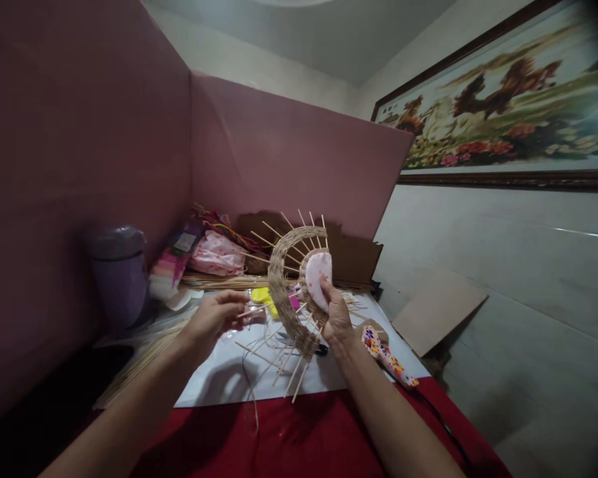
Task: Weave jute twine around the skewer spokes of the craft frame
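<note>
My right hand (336, 312) grips a half-round woven fan frame (279, 279) above the table, its thumb on the pink-and-white fabric centre (317, 275). Thin wooden sticks radiate from that centre through a curved band of brown twine, their tips poking out past the band. On the left, my left hand (222, 315) has its fingers closed together at the outer end of one stick (256, 311); exactly what lies between the fingertips is partly hidden. A loose strand of twine (252, 392) hangs below the frame. Behind the frame, black-handled scissors (321, 350) lie partly covered.
A flower-patterned tool with a cord (391, 362), like a glue gun, lies at right. Long sticks (147, 362) lie at left. A purple bin (119, 279), pink fabric bundle (219, 253) and brown cardboard (356, 255) stand farther back. Red cloth (279, 438) covers the near edge.
</note>
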The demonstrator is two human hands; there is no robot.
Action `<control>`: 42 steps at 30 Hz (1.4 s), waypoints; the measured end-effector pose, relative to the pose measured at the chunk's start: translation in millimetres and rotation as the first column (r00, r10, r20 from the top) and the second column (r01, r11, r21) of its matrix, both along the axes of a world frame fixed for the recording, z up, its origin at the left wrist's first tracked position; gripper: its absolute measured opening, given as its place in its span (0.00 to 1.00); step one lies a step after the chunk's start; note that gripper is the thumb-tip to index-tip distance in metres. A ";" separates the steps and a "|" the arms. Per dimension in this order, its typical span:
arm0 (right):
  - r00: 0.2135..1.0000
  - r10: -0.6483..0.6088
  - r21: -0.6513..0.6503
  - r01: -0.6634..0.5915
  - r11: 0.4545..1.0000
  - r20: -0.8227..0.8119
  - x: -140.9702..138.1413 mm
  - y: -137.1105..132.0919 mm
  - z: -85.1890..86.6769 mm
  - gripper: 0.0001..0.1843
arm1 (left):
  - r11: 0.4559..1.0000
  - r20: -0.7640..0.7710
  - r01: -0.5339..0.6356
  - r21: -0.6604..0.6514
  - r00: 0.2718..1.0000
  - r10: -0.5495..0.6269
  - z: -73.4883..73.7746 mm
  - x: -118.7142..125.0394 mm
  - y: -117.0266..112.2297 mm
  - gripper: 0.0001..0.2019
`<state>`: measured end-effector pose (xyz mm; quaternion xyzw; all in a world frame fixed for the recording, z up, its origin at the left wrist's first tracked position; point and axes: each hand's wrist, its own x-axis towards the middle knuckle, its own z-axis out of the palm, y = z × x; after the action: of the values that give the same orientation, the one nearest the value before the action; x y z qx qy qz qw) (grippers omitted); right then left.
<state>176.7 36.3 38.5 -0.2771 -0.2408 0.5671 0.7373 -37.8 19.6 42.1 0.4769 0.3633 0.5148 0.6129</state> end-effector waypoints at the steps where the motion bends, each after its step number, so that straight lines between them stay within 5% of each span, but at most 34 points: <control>1: 1.000 -0.001 0.006 0.001 1.000 -0.002 -0.3 0.7 1.7 0.11 | 0.990 -0.007 0.119 -0.081 0.993 -0.120 -3.7 1.6 -1.8 0.09; 5: 0.997 -0.070 0.071 0.068 0.995 0.025 3.3 6.1 7.8 0.12 | 0.849 0.112 0.465 -0.251 0.885 -0.451 -8.8 6.2 -11.7 0.11; 10: 0.996 -0.094 0.104 0.093 0.990 0.006 13.1 10.2 -0.7 0.14 | 0.754 0.123 0.601 -0.264 0.796 -0.592 -16.9 7.6 -18.5 0.14; 19: 0.993 -0.121 0.030 0.122 0.992 -0.012 25.7 10.3 -22.6 0.16 | 0.770 -0.051 0.528 -0.358 0.813 -0.581 -21.7 13.8 -24.5 0.16; 24: 0.990 -0.139 0.024 0.139 0.990 -0.003 21.4 5.1 -21.5 0.13 | 0.823 -0.147 0.492 -0.283 0.826 -0.544 -36.1 15.4 -17.9 0.15; 30: 0.998 0.037 -0.068 -0.041 0.997 -0.057 14.0 -2.3 -18.0 0.07 | 0.900 -0.160 0.373 -0.226 0.897 -0.412 -48.0 20.3 -11.1 0.15; 37: 0.996 0.036 -0.096 -0.044 0.994 -0.076 7.9 -6.8 -15.1 0.07 | 0.885 -0.221 0.411 -0.218 0.863 -0.455 -44.9 14.5 -9.8 0.20; 42: 0.989 0.061 -0.062 -0.070 0.996 -0.137 1.5 -8.9 -18.1 0.05 | 0.933 -0.366 0.347 -0.094 0.860 -0.357 -51.6 16.0 -6.4 0.19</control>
<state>178.2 27.4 20.4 -0.2547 -0.1803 0.6163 0.7231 -21.9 13.2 -9.5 0.6173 0.3872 0.2884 0.6212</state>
